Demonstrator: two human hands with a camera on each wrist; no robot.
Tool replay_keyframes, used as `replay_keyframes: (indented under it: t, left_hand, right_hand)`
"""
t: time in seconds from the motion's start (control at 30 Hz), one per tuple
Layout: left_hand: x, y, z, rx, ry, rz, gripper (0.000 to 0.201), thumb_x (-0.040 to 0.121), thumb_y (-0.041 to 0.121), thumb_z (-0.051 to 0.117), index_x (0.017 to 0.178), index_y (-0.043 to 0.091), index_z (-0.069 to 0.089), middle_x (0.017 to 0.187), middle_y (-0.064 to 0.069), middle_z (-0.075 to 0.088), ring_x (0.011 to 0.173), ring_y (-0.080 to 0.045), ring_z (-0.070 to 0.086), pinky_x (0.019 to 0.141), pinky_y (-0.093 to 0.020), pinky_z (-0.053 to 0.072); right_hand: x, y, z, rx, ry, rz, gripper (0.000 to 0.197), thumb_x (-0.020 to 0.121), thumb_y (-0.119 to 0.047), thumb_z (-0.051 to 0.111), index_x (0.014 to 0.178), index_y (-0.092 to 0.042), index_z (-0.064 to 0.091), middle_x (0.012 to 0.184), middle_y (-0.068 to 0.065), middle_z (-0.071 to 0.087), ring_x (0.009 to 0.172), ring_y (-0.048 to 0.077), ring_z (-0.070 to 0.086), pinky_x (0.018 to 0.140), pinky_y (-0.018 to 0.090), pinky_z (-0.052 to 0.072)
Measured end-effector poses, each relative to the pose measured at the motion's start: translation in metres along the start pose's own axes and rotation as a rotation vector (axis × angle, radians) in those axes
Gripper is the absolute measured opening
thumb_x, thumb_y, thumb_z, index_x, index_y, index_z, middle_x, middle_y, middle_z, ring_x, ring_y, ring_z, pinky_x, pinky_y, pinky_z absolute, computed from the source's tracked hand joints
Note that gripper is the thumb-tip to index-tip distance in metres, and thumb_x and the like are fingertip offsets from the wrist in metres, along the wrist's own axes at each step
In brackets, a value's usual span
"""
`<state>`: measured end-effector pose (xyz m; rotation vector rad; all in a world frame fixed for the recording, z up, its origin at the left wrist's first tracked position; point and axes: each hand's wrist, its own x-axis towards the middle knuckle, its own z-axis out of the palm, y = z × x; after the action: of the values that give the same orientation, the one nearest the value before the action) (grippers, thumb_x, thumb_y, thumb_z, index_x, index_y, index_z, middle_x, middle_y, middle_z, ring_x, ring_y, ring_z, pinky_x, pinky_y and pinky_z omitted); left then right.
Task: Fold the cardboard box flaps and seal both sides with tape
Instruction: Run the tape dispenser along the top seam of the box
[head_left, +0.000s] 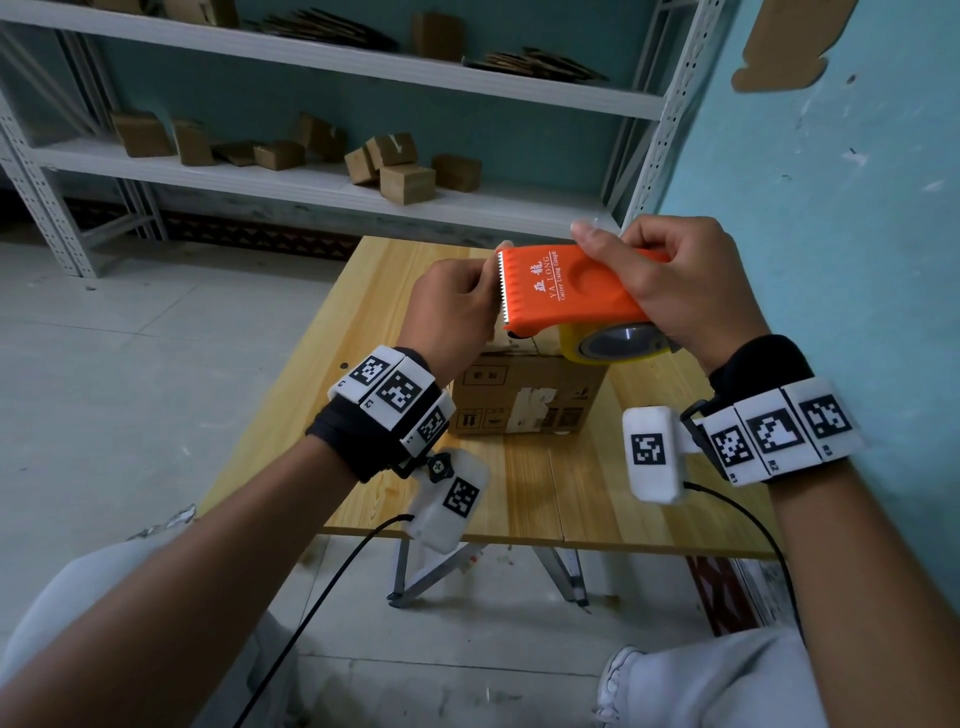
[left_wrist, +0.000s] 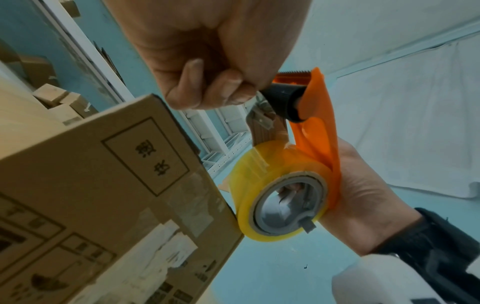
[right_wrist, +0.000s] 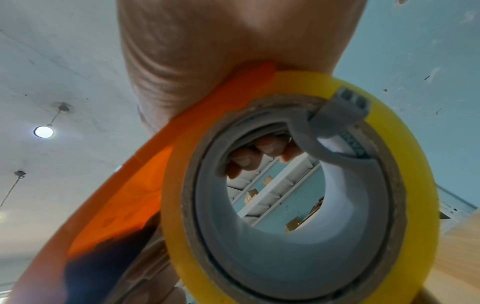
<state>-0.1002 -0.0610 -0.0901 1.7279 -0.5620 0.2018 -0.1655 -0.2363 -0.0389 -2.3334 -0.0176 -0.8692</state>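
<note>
A printed cardboard box (head_left: 524, 400) stands on the wooden table (head_left: 545, 493), and it fills the lower left of the left wrist view (left_wrist: 103, 195). Just above the box, my right hand (head_left: 675, 280) grips an orange tape dispenser (head_left: 566, 291) that carries a yellowish tape roll (head_left: 613, 343). My left hand (head_left: 457, 306) pinches the tape end at the dispenser's toothed cutter. Its curled fingers (left_wrist: 207, 88) sit beside the black roller (left_wrist: 285, 100). The right wrist view is filled by the roll (right_wrist: 174, 205), the orange body (right_wrist: 130, 195) and my palm (right_wrist: 221, 51).
A white metal shelf (head_left: 322, 182) behind the table holds several small cardboard boxes (head_left: 405, 182), with flattened cardboard higher up. A blue wall (head_left: 831, 218) runs along the table's right side. Grey floor (head_left: 130, 364) lies to the left. Cables hang from both wrists.
</note>
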Motion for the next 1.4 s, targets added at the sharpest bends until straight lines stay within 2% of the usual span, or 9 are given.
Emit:
replay_keyframes:
  t: [0.17, 0.4, 0.57, 0.63, 0.73, 0.8, 0.97, 1.17, 1.4]
  left_hand:
    - [-0.001, -0.001, 0.001, 0.009, -0.01, -0.026, 0.067, 0.1, 0.047, 0.037, 0.08, -0.014, 0.056, 0.07, -0.03, 0.063, 0.047, -0.019, 0.047, 0.049, -0.025, 0.037]
    - [-0.001, 0.0, 0.0, 0.023, -0.006, -0.032, 0.063, 0.1, 0.044, 0.04, 0.08, -0.013, 0.057, 0.071, -0.03, 0.063, 0.053, -0.024, 0.049, 0.054, -0.031, 0.037]
    - [0.0, -0.004, -0.002, 0.039, -0.014, -0.028, 0.058, 0.099, 0.043, 0.045, 0.083, -0.01, 0.06, 0.074, -0.028, 0.065, 0.067, -0.044, 0.062, 0.064, -0.052, 0.053]
    - [-0.001, -0.003, -0.002, 0.046, -0.026, -0.037, 0.056, 0.098, 0.044, 0.045, 0.086, -0.008, 0.063, 0.075, -0.025, 0.067, 0.072, -0.044, 0.065, 0.068, -0.057, 0.054]
    - [-0.003, 0.0, -0.002, 0.068, -0.026, -0.037, 0.053, 0.1, 0.041, 0.044, 0.087, -0.007, 0.064, 0.073, -0.022, 0.068, 0.069, -0.037, 0.067, 0.064, -0.044, 0.056]
    - [-0.003, 0.002, -0.003, 0.086, -0.008, -0.024, 0.053, 0.1, 0.039, 0.042, 0.087, -0.008, 0.062, 0.071, -0.024, 0.066, 0.064, -0.038, 0.064, 0.058, -0.038, 0.047]
    - [-0.003, 0.004, -0.003, 0.115, -0.002, -0.009, 0.056, 0.101, 0.039, 0.042, 0.084, -0.011, 0.06, 0.072, -0.029, 0.063, 0.054, -0.034, 0.051, 0.057, -0.04, 0.045]
    - [-0.003, 0.005, -0.006, 0.126, -0.001, -0.007, 0.056, 0.099, 0.042, 0.044, 0.081, -0.008, 0.062, 0.074, -0.021, 0.068, 0.071, -0.038, 0.066, 0.071, -0.052, 0.055]
    - [-0.005, 0.003, -0.008, 0.207, -0.009, 0.062, 0.059, 0.099, 0.044, 0.042, 0.071, -0.006, 0.058, 0.065, -0.018, 0.064, 0.062, -0.034, 0.061, 0.066, -0.047, 0.053]
  right_hand:
    - [0.001, 0.001, -0.001, -0.015, 0.002, -0.022, 0.056, 0.085, -0.064, 0.059, 0.071, -0.01, 0.065, 0.067, -0.001, 0.063, 0.061, 0.002, 0.057, 0.056, 0.007, 0.037]
    - [-0.002, -0.005, -0.009, -0.008, -0.12, -0.008, 0.05, 0.081, -0.062, 0.064, 0.08, -0.012, 0.066, 0.073, -0.005, 0.066, 0.058, -0.004, 0.06, 0.047, 0.006, 0.039]
    - [-0.002, -0.007, -0.019, -0.024, -0.264, 0.003, 0.051, 0.072, -0.064, 0.066, 0.093, -0.018, 0.066, 0.091, -0.005, 0.069, 0.081, 0.01, 0.067, 0.057, 0.018, 0.048]
    - [-0.002, -0.008, -0.02, -0.027, -0.278, 0.009, 0.05, 0.072, -0.064, 0.067, 0.095, -0.019, 0.066, 0.092, -0.005, 0.068, 0.083, 0.011, 0.067, 0.059, 0.02, 0.049]
    - [-0.002, -0.01, -0.02, -0.04, -0.283, 0.016, 0.051, 0.07, -0.066, 0.066, 0.093, -0.021, 0.065, 0.091, -0.009, 0.066, 0.083, 0.008, 0.065, 0.063, 0.021, 0.051]
    - [-0.002, -0.011, -0.02, -0.059, -0.292, 0.016, 0.05, 0.07, -0.066, 0.065, 0.092, -0.021, 0.065, 0.091, -0.01, 0.065, 0.083, 0.007, 0.063, 0.064, 0.021, 0.05]
    - [0.0, -0.01, -0.021, -0.052, -0.348, 0.049, 0.051, 0.07, -0.067, 0.065, 0.089, -0.02, 0.069, 0.085, -0.006, 0.07, 0.078, 0.01, 0.068, 0.064, 0.024, 0.053]
    - [-0.001, -0.011, -0.021, -0.053, -0.361, 0.034, 0.054, 0.068, -0.068, 0.066, 0.082, -0.016, 0.07, 0.079, -0.001, 0.071, 0.069, 0.011, 0.068, 0.062, 0.026, 0.055]
    - [-0.005, -0.012, -0.019, -0.046, -0.349, 0.032, 0.049, 0.066, -0.068, 0.067, 0.077, -0.02, 0.066, 0.082, -0.002, 0.071, 0.077, 0.012, 0.069, 0.074, 0.034, 0.058]
